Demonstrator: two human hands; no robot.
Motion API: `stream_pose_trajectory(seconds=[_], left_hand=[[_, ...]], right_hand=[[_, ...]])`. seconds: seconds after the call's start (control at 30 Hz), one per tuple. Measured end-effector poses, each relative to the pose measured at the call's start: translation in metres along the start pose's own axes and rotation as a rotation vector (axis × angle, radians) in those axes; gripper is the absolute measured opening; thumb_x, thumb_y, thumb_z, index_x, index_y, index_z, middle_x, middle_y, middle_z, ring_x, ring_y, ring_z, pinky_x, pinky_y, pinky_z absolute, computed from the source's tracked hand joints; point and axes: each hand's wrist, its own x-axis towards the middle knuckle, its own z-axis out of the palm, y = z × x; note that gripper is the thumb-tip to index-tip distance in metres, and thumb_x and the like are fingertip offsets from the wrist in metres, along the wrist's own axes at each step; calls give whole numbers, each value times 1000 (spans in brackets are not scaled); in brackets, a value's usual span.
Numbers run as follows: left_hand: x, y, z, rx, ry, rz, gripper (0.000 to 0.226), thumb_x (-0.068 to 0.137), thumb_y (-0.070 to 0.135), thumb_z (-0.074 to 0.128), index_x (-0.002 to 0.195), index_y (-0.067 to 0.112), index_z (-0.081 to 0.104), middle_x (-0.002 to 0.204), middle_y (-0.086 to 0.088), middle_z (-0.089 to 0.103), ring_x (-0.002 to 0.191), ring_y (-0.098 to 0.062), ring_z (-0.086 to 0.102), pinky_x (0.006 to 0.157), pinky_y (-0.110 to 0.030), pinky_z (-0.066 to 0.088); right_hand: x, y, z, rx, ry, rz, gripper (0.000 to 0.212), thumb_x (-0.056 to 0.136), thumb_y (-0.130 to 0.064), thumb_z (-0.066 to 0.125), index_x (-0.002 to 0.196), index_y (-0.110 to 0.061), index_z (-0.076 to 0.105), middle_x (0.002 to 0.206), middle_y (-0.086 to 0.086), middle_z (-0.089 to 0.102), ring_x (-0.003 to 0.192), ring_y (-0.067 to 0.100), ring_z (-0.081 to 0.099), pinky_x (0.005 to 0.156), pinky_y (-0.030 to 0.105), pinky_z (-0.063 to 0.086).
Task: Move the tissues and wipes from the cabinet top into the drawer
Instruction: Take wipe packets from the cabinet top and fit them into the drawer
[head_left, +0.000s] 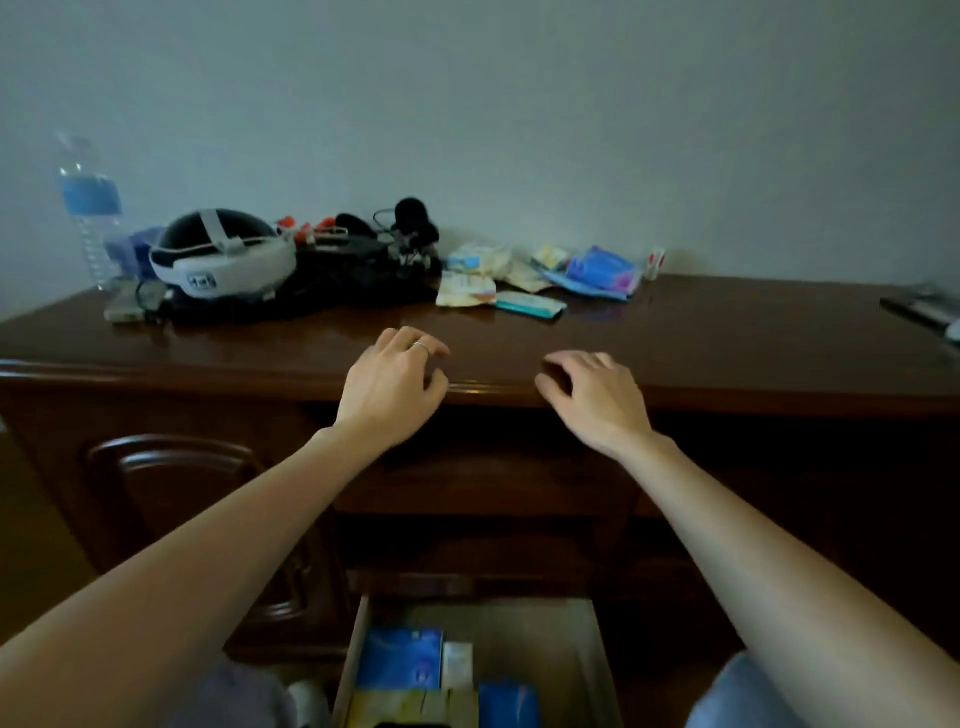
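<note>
- Dark polished wood: the cabinet top runs wide across the view, its front edge rounded, and both hands sit right at that edge.
- Left hand and right hand both empty, fingers loosely curled, palms down. Nothing gripped.
- Remaining packets lie beyond the hands, toward the wall and a little to the right: pale tissue packs, a teal flat pack nearest the front with its long axis running left-right, and a blue wipes pouch furthest right.
- Right hand looks the nearer to the blue pouch and teal pack; left hand is the nearer to the pale packs. Reach is straight forward and slightly rightward for both.
- Open bare wood between hands and packets; no obstacle on that path. A headset and black clutter crowd the left, touching or just beside the pale packs, so a left-hand grab may brush them.
- Drawer is open low down between the forearms, already holding blue and yellow packs at its left; bare floor remains at its right.
</note>
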Motion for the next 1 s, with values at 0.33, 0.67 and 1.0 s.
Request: stream_pose_trajectory(seconds=[0.33,0.67,1.0], left_hand=[[122,-10,63,28,-194,-75,44,93,35,57,135,22,57,136,-3,54,124,-25,47,91,-40,47],[201,-54,151,69,-358,-169,60,97,47,46,153,27,34,154,-7,39,141,-30,35,112,-47,37],[197,-40,139,342,-305,-73,27,104,21,40,111,18,65,102,-9,71,89,-30,67,68,-38,48]], right_hand=[[77,8,-6,-178,144,-84,24,98,-49,48,94,-33,66,75,-12,62,70,11,63,54,28,36],[214,35,55,-43,-296,75,64,102,-59,34,160,-35,23,169,0,18,155,24,16,122,50,22],[212,30,57,-109,-174,62,41,102,-54,39,135,-33,48,137,4,49,126,27,44,97,45,44]])
